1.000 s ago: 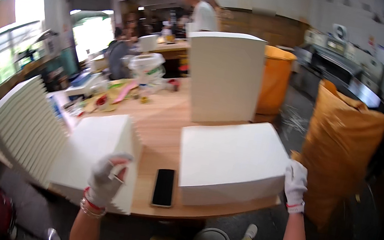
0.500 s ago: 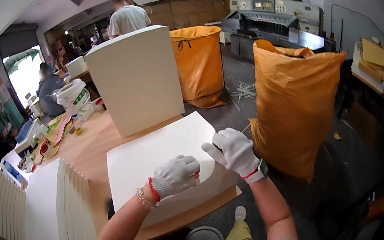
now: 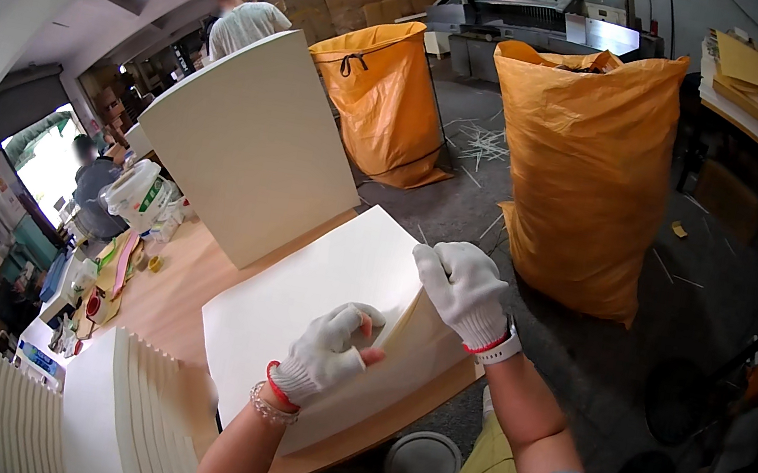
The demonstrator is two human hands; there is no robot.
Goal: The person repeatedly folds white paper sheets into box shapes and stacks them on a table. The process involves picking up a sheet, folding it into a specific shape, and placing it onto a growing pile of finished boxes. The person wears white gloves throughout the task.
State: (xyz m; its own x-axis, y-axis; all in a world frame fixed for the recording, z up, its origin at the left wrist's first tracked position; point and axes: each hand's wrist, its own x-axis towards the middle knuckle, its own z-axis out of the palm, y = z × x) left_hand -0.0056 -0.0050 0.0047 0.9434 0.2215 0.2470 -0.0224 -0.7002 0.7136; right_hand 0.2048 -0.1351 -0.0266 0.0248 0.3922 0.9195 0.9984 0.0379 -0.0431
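Observation:
A pile of large white paper sheets (image 3: 298,298) lies in front of me on the wooden table. My right hand (image 3: 462,294), in a white knit glove, pinches the lifted right edge of the top paper; how many sheets it holds I cannot tell. A pale yellowish strip of the raised edge shows below its fingers. My left hand (image 3: 329,354) is over the pile, beside that raised edge. Its glove leaves the fingertips bare, and thumb and forefinger are apart with nothing between them.
Behind the pile stands a tall white paper stack (image 3: 254,145). Fanned bundles (image 3: 119,414) fill the near left. Two orange sacks (image 3: 581,170) (image 3: 382,97) stand on the floor beyond the table (image 3: 178,268). A round grey stool (image 3: 423,466) is below the table edge. Two people are farther back.
My right hand has pulled the paper edge up and slightly left. The left hand has turned, its thumb and forefinger spreading apart. The view has shifted a little.

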